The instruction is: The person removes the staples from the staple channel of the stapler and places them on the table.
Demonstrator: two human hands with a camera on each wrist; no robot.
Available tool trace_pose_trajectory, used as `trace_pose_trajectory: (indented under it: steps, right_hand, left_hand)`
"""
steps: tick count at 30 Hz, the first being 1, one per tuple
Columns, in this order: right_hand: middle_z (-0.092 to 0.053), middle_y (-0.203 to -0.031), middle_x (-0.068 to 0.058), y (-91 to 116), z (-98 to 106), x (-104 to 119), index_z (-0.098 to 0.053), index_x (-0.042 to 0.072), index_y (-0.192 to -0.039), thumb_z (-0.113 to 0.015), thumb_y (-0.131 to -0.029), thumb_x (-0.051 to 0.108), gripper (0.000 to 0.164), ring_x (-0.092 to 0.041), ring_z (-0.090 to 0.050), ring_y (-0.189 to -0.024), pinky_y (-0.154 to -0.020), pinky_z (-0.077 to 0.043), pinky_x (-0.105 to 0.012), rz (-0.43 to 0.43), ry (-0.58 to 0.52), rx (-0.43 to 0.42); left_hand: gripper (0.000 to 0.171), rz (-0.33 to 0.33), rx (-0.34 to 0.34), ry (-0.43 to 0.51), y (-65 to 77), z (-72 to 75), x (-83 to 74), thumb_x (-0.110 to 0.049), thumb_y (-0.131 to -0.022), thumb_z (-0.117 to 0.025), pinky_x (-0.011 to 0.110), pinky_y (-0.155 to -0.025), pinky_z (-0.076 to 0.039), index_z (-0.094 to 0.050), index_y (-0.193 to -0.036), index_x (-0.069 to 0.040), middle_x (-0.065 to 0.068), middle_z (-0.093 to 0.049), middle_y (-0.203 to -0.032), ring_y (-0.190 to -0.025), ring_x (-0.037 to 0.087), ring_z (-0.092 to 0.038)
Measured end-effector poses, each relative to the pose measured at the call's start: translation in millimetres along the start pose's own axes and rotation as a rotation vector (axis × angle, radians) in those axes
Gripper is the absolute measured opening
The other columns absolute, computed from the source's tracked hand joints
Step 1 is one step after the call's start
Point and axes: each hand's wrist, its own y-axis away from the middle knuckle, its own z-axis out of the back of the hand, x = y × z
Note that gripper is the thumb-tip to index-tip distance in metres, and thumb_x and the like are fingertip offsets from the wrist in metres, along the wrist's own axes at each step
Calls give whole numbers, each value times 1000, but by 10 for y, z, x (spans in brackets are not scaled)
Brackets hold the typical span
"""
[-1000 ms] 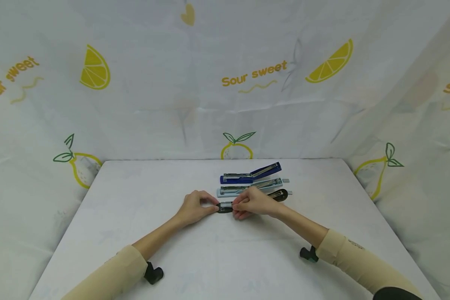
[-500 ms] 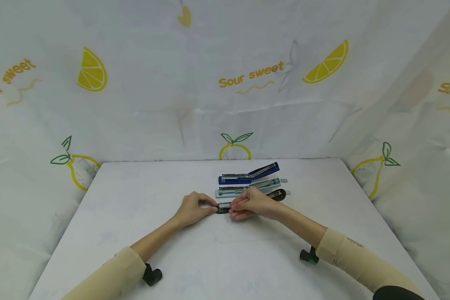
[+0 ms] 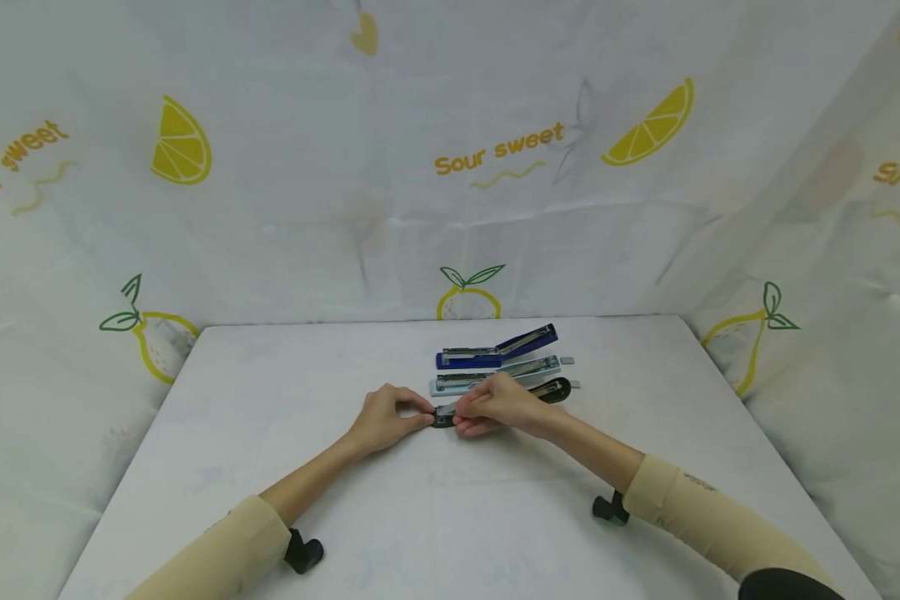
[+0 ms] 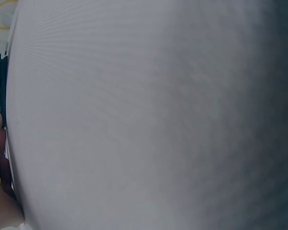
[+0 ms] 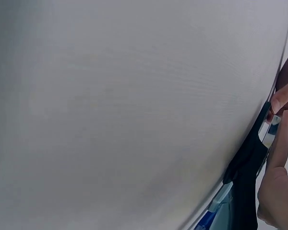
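Note:
A black stapler lies opened out on the table, its middle hidden behind my right hand. At its near-left end, the thumb and forefinger of my left hand pinch the base. The right fingertips pinch a small silver strip of staples, tilted over the stapler's front part. In the right wrist view, the black stapler runs along the right edge beneath both hands' fingers. Only a sliver of the black stapler shows in the left wrist view.
Behind the hands lie an opened light-blue stapler and an opened dark-blue stapler. Small grey staple strips sit at their right ends. White cloth printed with lemons hangs behind the white table.
The silver strip, flat along the stapler's front before, now tilts up in the right fingertips. My right hand has shifted slightly left. The left hand keeps its hold.

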Motion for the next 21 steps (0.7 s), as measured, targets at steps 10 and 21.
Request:
trace_pose_trajectory:
  steps: [10, 21]
  right_hand:
    - [-82, -96, -24, -53, -43, 45, -72, -17, -114, -63, -104, 2, 23, -22, -83, -83, -80, -67, -36, 102, 136, -23]
    - [-83, -100, -21, 46, 107, 124, -72, -16, -117, -65, -105, 4, 25, -17, -83, -86, -83, -67, -39, 114, 123, -52]
  left_hand:
    - [8, -14, 4, -6, -3, -5, 42, -28, -92, -88, 48, -108, -52, -86, -99, -31, -13, -84, -104, -116, 16, -75]
    - [9, -15, 0, 1, -11, -5, 57, -27, -91, -89, 46, -108, -52, -86, -99, -29, -14, -84, -102, -114, 15, -76]
